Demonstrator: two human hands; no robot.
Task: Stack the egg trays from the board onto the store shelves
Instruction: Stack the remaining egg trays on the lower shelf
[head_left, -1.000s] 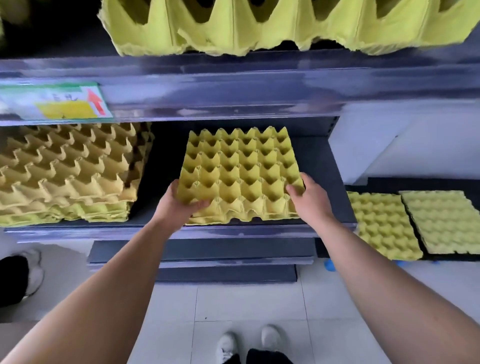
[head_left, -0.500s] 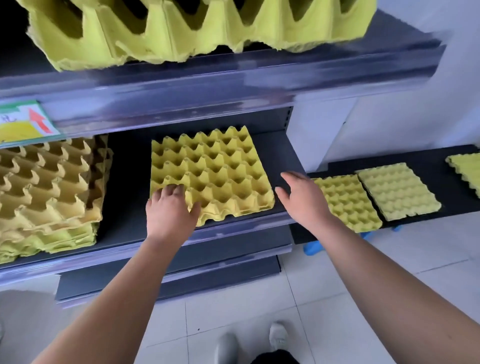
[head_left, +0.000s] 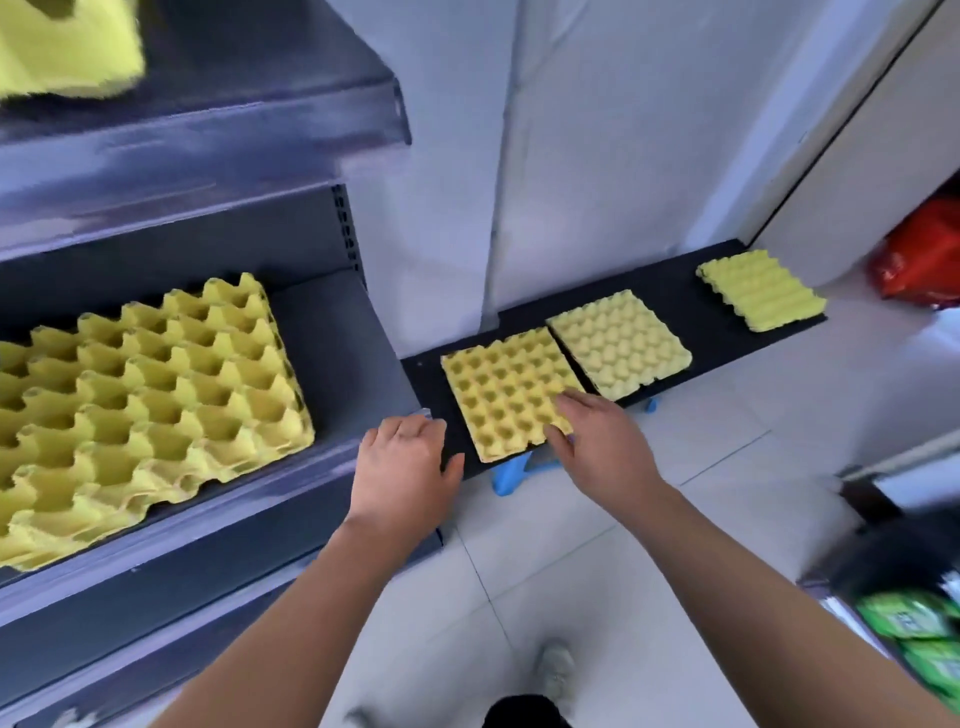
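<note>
The nearest egg tray (head_left: 501, 389) lies flat at the left end of the black board (head_left: 428, 384), cups facing up. It is moulded pulp, bright yellow, with a regular grid of round pockets and a scalloped edge. Just beside it to the right sits a paler tray (head_left: 621, 343), turned over so its rounded bumps face up; the two edges are close, and whether they touch cannot be told. A third tray (head_left: 761, 296) lies well apart at the board's far end, near a red bag (head_left: 924, 260) on the floor. The board rests low against the white wall on a blue support (head_left: 511, 470). The right hand (head_left: 597, 447) is spread wide over the near right corner of the nearest tray, fingers fairly straight and lying on the pockets, thumb by the near edge; nothing is gripped. The left hand (head_left: 402, 467) hangs over the board's left end beside the shelf corner, fingers loosely curled and holding nothing. On the middle shelf (head_left: 332, 353) to the left stands a stack of yellow trays (head_left: 145, 410), cups up, near the front lip. Another yellow tray (head_left: 67, 47) shows, blurred, on the upper shelf (head_left: 208, 130). Green packets (head_left: 924, 623) sit at the lower right edge.
</note>
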